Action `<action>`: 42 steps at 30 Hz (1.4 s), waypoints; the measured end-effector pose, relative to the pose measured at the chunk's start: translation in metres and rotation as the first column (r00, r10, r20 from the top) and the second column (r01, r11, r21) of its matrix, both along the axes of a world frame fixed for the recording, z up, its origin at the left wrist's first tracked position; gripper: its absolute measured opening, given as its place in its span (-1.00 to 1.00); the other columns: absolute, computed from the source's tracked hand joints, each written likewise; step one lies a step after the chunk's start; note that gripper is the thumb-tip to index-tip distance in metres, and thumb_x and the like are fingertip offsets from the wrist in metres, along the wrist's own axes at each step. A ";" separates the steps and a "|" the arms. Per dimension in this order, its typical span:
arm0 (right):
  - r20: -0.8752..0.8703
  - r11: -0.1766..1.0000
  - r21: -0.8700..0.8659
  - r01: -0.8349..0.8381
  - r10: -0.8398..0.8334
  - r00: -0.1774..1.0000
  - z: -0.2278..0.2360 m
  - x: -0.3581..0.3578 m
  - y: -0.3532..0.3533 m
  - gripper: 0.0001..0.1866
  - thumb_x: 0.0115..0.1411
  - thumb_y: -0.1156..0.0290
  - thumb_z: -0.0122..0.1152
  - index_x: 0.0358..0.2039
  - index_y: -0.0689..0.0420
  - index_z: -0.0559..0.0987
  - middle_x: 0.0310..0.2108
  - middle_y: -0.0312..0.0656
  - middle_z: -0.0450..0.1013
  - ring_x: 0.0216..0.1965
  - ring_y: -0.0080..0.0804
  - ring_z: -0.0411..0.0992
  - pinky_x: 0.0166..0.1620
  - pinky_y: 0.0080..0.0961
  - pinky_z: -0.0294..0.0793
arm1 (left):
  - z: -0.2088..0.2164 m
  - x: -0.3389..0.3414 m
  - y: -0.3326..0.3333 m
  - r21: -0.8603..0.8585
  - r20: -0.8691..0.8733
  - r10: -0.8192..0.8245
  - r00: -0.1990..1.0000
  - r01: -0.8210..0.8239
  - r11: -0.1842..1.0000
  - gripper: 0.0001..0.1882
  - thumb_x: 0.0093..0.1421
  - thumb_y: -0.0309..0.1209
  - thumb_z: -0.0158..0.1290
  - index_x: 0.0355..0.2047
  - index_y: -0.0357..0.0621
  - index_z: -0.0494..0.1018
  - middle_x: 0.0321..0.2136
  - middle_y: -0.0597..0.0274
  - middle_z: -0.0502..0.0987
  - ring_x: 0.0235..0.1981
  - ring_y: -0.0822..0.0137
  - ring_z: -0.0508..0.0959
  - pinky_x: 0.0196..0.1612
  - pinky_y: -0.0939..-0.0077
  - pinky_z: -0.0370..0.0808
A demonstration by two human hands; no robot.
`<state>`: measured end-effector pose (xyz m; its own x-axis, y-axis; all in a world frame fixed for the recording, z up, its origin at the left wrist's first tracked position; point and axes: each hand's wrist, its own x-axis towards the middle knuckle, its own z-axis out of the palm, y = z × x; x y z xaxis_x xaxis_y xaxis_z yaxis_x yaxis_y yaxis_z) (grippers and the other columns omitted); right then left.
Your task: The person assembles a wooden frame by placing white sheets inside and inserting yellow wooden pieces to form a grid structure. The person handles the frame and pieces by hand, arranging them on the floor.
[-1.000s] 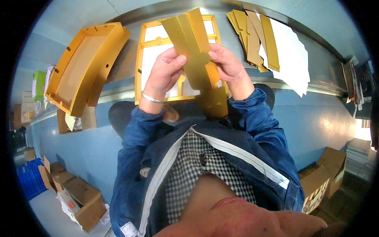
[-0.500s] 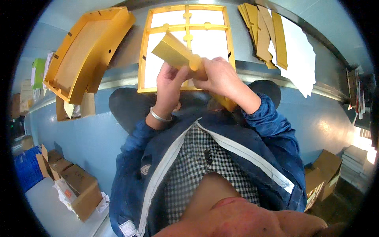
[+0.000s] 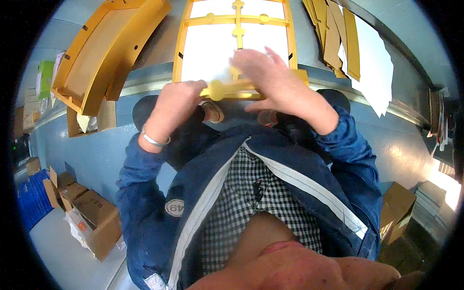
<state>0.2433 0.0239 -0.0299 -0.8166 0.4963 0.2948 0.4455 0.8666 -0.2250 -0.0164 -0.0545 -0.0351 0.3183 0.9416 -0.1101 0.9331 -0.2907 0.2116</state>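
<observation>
A folded yellow cardboard strip [image 3: 233, 89] with a rounded tab lies level in front of me, over the near edge of a yellow cardboard tray [image 3: 178, 58]. My left hand [image 3: 176, 102], with a bracelet at the wrist, is closed on the strip's left end. Fingers spread and smeared by motion, my right hand [image 3: 278, 82] is over the strip's right part; its palm side is hidden, and I cannot tell whether it touches the strip. White panels fill the tray's bottom, and yellow dividers [image 3: 238, 20] with round tabs cross it.
At the far left a deeper yellow box [image 3: 104, 60] lies tilted on the bench, an open carton [image 3: 105, 123] below it. Flat yellow pieces [image 3: 333, 41] and white sheets [image 3: 374, 63] are stacked at the far right. More cartons [image 3: 99, 222] stand lower left and lower right [image 3: 396, 212].
My left hand has moved left and down. My right hand has opened off its grip and spread its fingers. The strip has turned from slanted to nearly level.
</observation>
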 end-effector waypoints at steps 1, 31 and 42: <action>-0.100 1.000 0.022 0.004 -0.002 0.995 0.003 0.012 0.004 -0.01 -0.15 0.15 0.56 0.29 0.07 0.28 0.06 0.01 0.46 0.15 0.02 0.39 0.36 -0.03 0.12 | 0.000 -0.008 0.002 0.035 0.010 0.004 1.000 -0.004 0.999 -0.82 0.13 -0.38 0.16 -0.25 -0.11 0.49 -0.42 -0.02 0.59 -0.34 -0.08 0.60 -0.29 0.10 0.53; 0.310 0.974 -0.223 -0.047 0.117 0.944 -0.048 -0.125 0.069 -0.69 0.28 0.29 -0.03 -0.29 0.23 0.63 -0.35 0.03 0.59 -0.33 -0.03 0.60 -0.27 -0.21 0.59 | -0.054 -0.058 0.056 0.171 0.268 0.126 0.955 -0.176 0.969 -0.45 0.16 -0.31 0.18 0.15 -0.19 0.38 -0.06 -0.14 0.55 -0.07 -0.14 0.56 -0.01 0.17 0.51; 0.373 0.754 -0.647 0.115 0.181 0.910 -0.106 -0.188 0.154 -0.68 0.24 0.28 0.03 -0.37 0.27 0.64 -0.46 0.05 0.56 -0.38 -0.13 0.57 -0.26 -0.29 0.53 | -0.146 -0.095 0.083 -0.197 0.606 0.625 0.493 -0.668 0.717 -0.61 0.30 -0.17 0.01 0.02 -0.14 0.52 -0.28 -0.20 0.60 -0.21 -0.11 0.62 -0.15 0.20 0.53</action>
